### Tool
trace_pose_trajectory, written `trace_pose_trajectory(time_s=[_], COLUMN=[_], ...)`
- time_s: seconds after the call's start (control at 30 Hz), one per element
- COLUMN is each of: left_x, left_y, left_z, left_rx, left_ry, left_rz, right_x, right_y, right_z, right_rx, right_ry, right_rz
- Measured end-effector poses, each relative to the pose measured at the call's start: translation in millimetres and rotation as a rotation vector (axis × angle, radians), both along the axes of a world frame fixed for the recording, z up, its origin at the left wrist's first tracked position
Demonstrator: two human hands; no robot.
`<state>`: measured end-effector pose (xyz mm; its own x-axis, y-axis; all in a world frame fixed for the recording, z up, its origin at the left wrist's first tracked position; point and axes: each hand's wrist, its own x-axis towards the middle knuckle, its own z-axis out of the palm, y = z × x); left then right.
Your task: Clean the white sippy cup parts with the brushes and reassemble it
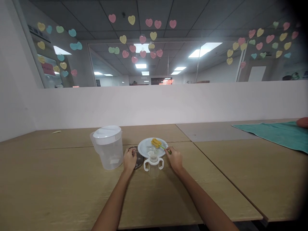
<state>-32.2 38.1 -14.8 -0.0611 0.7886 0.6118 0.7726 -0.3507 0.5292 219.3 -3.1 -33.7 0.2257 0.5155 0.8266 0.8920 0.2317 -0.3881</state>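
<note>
My right hand [175, 157] is closed around the green handle of a bottle brush with a yellow sponge head [156, 142], which is over a white plate [142, 146]. My left hand [130, 159] has its fingers curled at the left edge of a dark, shiny round dish [139, 161], seemingly gripping its rim. A clear piece [151, 149] lies on the plate; its kind is hard to make out. In front of the plate, between my hands, stands a clear baby bottle with two white handles [153, 160], its top uncapped.
To the left stands a translucent plastic pitcher with a white lid [110, 149]. A teal cloth [276, 133] lies at the far right, with a reddish-brown object [302, 122] at its edge. A small pale scrap [56, 132] is at the back left. A white wall [154, 106] borders the tables behind.
</note>
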Motion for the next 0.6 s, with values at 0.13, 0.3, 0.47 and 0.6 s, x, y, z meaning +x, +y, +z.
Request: trace_pose_trajectory(time_s=[0.13,0.3,0.47,0.6], left_x=[17.7,46.6,62.7,57.9], left_y=[-4.2,-2.3,3.1,0.6], left_z=[18.6,33.7,38.4,36.7], left_rx=[0.035,-0.202,-0.290,-0.239], left_ry=[0.090,0.247,0.245,0.174], left_rz=[-0.106,-0.094,-0.083,-0.071], right_x=[-0.4,-1.9,-2.4,-4.5], right_y=[1.0,2.5,2.3,-0.3], right_z=[0.0,-0.5,-0.7,1.1], right_rx=[0.000,0.012,0.008,0.026], right_ry=[-0.035,-0.074,-0.081,-0.099], right_rz=[0.067,0.117,0.137,0.117])
